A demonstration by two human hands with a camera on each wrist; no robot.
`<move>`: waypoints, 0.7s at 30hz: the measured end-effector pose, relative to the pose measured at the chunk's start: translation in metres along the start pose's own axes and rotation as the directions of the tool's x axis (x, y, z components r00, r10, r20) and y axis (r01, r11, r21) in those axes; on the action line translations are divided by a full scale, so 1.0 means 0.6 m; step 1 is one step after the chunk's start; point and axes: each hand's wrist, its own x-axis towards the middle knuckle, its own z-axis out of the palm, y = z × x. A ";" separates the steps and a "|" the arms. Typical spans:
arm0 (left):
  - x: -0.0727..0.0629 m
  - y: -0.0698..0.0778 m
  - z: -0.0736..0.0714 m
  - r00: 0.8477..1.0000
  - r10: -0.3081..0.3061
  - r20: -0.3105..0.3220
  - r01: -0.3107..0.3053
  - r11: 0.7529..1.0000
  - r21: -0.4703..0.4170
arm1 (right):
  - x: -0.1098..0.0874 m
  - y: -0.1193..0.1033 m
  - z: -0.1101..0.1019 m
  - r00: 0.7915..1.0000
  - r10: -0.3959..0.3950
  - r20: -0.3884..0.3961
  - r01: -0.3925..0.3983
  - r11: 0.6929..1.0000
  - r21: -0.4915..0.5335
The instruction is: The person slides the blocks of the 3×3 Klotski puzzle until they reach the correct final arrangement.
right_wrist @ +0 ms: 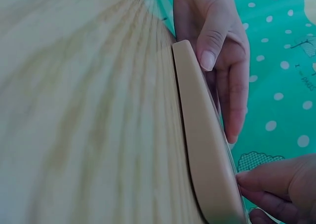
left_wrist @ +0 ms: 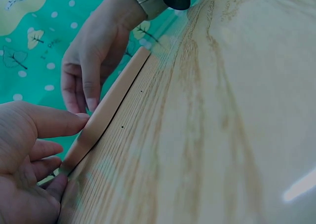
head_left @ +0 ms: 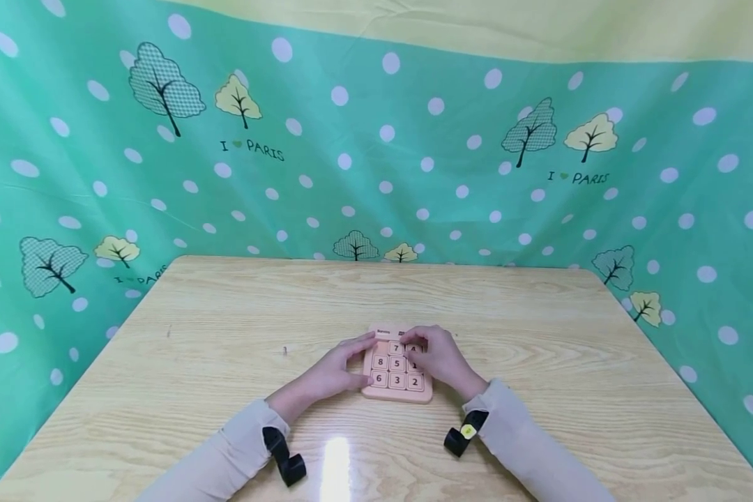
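A green dotted cloth (head_left: 326,195) hangs beyond the pale wood desk (head_left: 226,348), and I have the pink number board (head_left: 397,396) lying flat around the desk's middle. From here I see the left grip (head_left: 332,371) spread, thumb and fingers apart against the board's left edge; the right grip (head_left: 442,355) bends over the far-right tiles (head_left: 413,349), and I cannot tell whether it pinches one.

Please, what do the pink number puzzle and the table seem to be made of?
Pink rectangular number puzzle: probably matte plastic; its edge is smooth and evenly coloured. Pale wood-grained table: glossy wood or perhaps laminate; grain and a bright reflection show.
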 end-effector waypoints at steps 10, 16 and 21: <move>0.002 0.002 0.002 1.000 0.000 0.003 0.000 1.000 0.019 | 0.004 -0.006 0.003 0.998 -0.060 0.014 0.059 0.998 0.017; 0.003 0.003 0.001 1.000 -0.005 0.006 0.005 1.000 0.006 | 0.005 -0.007 0.006 0.996 -0.076 0.035 0.075 0.997 0.034; 0.002 0.003 0.000 1.000 -0.006 0.012 0.006 1.000 0.005 | 0.004 -0.008 0.003 0.994 -0.090 0.060 0.088 0.996 0.033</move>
